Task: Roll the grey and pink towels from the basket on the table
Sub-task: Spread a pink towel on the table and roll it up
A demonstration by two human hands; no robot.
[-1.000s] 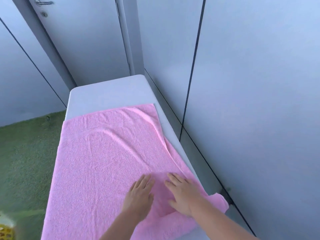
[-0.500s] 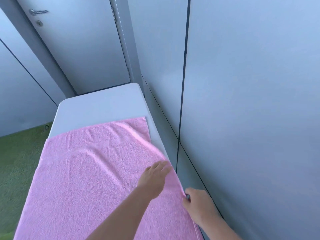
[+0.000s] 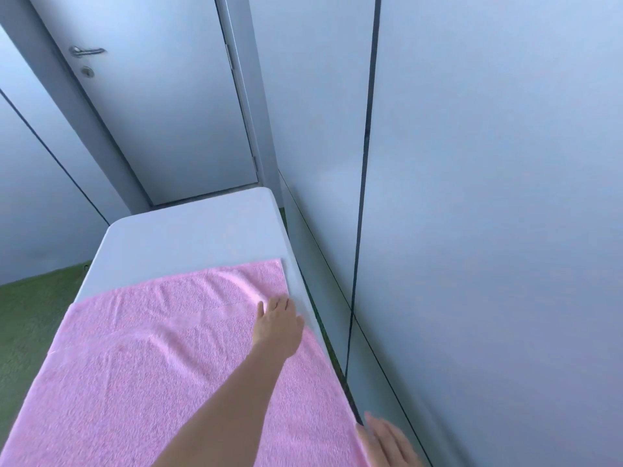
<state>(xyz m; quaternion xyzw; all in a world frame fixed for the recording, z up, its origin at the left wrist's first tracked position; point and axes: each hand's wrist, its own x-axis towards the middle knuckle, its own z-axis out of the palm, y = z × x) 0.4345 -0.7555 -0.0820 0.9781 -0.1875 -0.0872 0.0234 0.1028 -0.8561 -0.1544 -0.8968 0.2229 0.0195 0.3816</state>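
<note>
Left hand [image 3: 278,323]: we are laying it flat, arm outstretched, on the pink towel [image 3: 151,365] spread across the table [image 3: 188,237], by its right edge. Right hand [image 3: 387,443], blurred: we are holding its fingers straight at that edge.

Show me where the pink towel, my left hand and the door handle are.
pink towel [image 3: 151,365]: head view, flat middle of the cloth.
left hand [image 3: 278,323]: head view, back of the hand.
door handle [image 3: 88,51]: head view, the metal lever.
</note>
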